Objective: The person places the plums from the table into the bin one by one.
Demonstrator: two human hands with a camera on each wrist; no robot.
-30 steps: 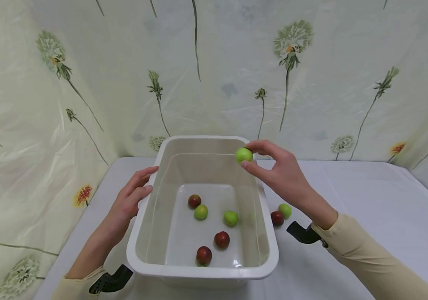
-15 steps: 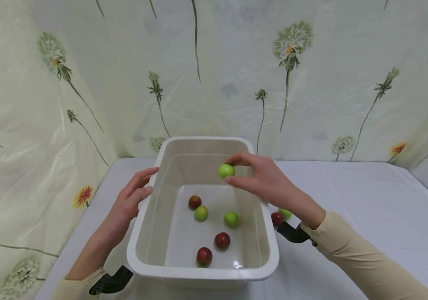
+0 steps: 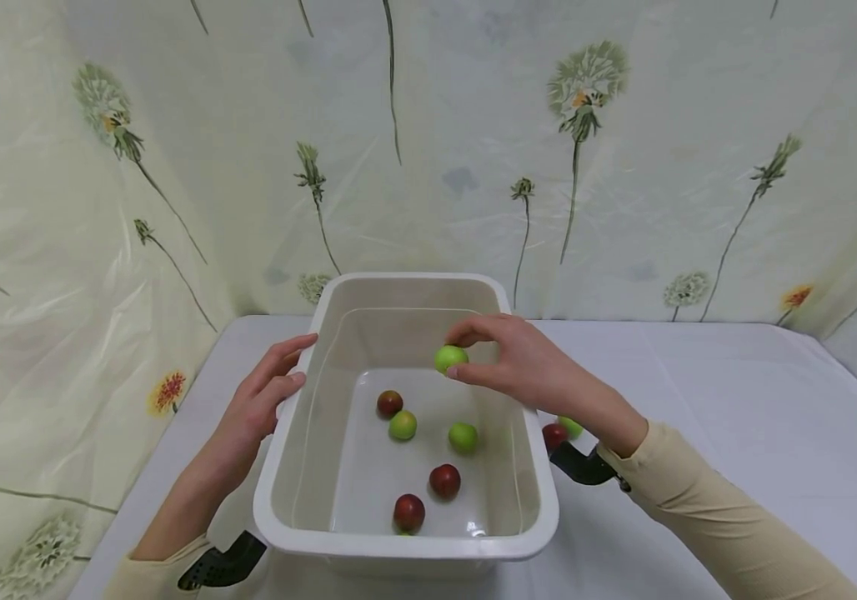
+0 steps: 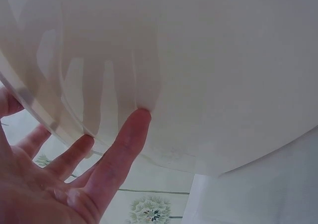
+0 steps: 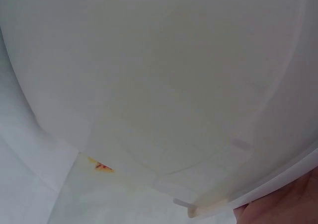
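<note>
My right hand (image 3: 522,358) pinches a green plum (image 3: 450,359) between thumb and fingers, reaching over the right rim and above the inside of a white plastic tub (image 3: 406,544). On the tub's floor lie red plums (image 3: 445,481) and green plums (image 3: 463,437), several in all, spread apart or in pairs. My left hand (image 3: 252,404) rests its fingertips against the tub's left side. In the left wrist view its fingers (image 4: 121,154) are extended and touch the outer wall. In the right wrist view the tub wall (image 5: 174,85) hides the pinched plum.
Outside the tub's right wall, a dark red plum (image 3: 554,437) and a green plum (image 3: 570,427) lie on the white tablecloth (image 3: 736,417), partly covered by my right forearm. A flower-printed curtain (image 3: 436,125) hangs behind the table and down its left side.
My right hand has carried the green plum leftward from the tub's right rim to above its interior, then slightly lower. My left hand and the tub have stayed in place.
</note>
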